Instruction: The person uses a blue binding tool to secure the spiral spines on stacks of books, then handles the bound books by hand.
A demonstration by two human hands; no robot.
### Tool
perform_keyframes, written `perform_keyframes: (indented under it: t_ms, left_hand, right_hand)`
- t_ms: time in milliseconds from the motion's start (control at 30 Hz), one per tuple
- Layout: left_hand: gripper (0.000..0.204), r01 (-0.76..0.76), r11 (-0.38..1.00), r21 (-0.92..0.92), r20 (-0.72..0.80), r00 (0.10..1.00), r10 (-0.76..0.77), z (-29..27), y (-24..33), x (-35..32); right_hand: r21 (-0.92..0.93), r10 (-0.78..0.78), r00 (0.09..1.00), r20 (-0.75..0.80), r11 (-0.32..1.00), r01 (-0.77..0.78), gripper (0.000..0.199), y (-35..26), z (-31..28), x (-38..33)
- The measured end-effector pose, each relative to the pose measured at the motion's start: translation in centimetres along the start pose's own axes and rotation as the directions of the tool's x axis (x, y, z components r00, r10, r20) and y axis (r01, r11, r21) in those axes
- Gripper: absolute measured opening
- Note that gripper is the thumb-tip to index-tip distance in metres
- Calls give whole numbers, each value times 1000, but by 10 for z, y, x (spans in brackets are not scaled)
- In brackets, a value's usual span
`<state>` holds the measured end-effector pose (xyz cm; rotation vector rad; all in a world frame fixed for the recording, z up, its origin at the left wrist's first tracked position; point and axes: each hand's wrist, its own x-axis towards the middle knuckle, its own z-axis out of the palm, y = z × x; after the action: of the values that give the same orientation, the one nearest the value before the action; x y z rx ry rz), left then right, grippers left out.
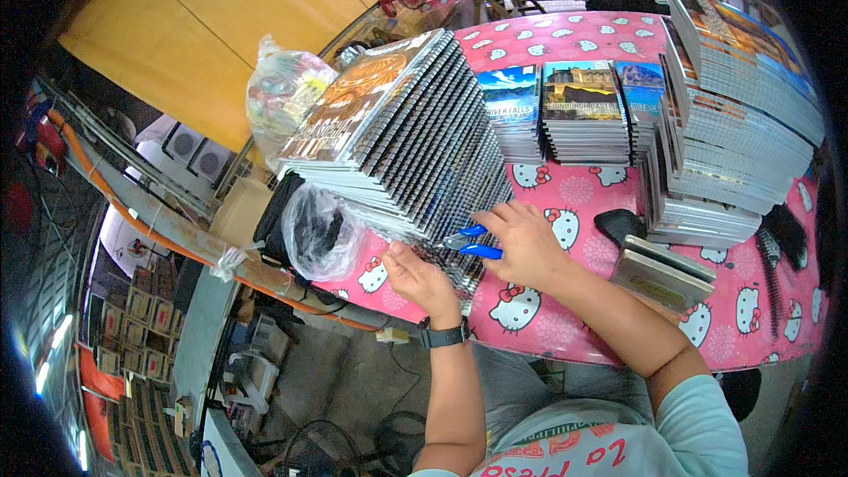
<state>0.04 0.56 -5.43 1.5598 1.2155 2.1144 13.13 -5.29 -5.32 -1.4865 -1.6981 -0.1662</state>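
A tall, leaning stack of spiral-bound notebooks point(424, 141) with black wire spines stands in front of me. My right hand point(528, 243) grips a pair of blue-handled pliers point(477, 246), whose jaws point left at the stack's low front edge, by the wire spines. Close to the jaws, on their left, my left hand point(422, 281) has its fingers curled together at the bottom corner of the stack. Whatever it may pinch there is hidden. A dark watch sits on my left wrist.
Smaller piles of picture-covered books point(583, 115) stand behind, and a high pile of books point(733, 132) rises at right. On the pink patterned tablecloth point(565, 300) lie a grey block point(662, 274) and a black brush point(770, 265). Plastic bags point(320, 234) hang at left.
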Motion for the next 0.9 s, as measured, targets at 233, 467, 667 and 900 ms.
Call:
perform_keyframes:
  t_ms: [233, 467, 667, 900]
  left_hand:
    - [41, 24, 1000, 10, -8, 1000, -24, 1, 3, 1]
    - [43, 13, 997, 76, -39, 999, -10, 2, -1, -4]
    - [47, 81, 996, -22, -46, 996, -82, 3, 6, -3]
    - [48, 92, 995, -37, -31, 995, -93, 2, 6, -3]
  right_hand:
    - [113, 49, 993, 109, 992, -61, 20, -3, -2, 1]
    - [-80, 158, 982, 103, 985, -150, 38, 14, 1, -16]
    - [-1, 54, 997, 48, 999, -54, 51, -2, 2, -14]
    - [0, 109, 992, 64, 994, -109, 49, -6, -2, -12]
